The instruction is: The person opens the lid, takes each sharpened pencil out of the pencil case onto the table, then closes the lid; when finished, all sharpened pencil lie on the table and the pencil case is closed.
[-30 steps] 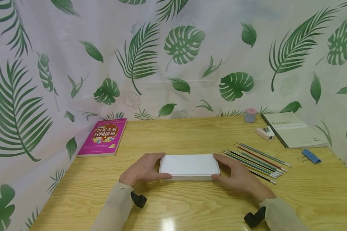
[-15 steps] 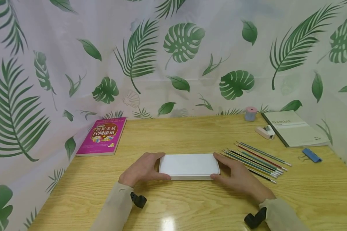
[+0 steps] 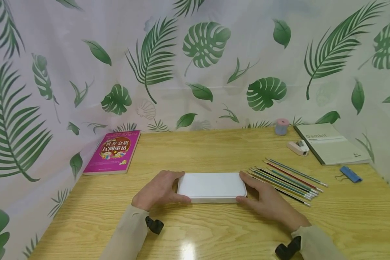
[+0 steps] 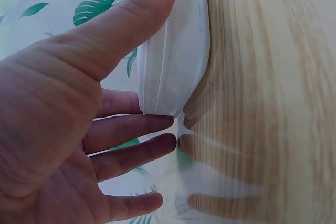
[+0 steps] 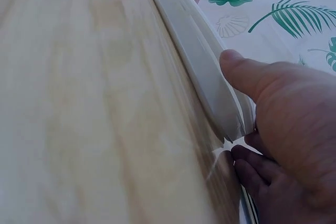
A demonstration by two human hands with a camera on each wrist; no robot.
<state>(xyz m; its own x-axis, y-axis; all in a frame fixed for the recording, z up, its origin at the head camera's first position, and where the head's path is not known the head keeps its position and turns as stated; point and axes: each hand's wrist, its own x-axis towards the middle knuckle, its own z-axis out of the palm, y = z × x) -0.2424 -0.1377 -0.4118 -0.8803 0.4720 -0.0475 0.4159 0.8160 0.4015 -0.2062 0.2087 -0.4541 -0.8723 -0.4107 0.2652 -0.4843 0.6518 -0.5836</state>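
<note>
A flat white box (image 3: pixel 212 185) with rounded corners lies on the wooden table, its long side facing me. My left hand (image 3: pixel 158 189) grips the left end, thumb on the near side and index finger at the far corner. The right hand (image 3: pixel 267 198) holds the opposite end in the same way. In the left wrist view, a seam runs along the side of the box (image 4: pixel 181 40), and the lower fingers (image 4: pixel 134 156) spread beside its end. From the right wrist, the thumb presses the near side of the box (image 5: pixel 202 61) close to its end.
Several pencils (image 3: pixel 292 178) lie just right of the box, close to the right hand. Beyond them are a blue binder clip (image 3: pixel 351 174), a stapler (image 3: pixel 298 147), a notebook (image 3: pixel 333 143) and a pink-topped cylinder (image 3: pixel 281 127). A magenta book (image 3: pixel 113 152) lies at back left, by the leaf-print curtain (image 3: pixel 214 72).
The head view has shifted slightly. Both hands keep their hold on the box, which stays in nearly the same place.
</note>
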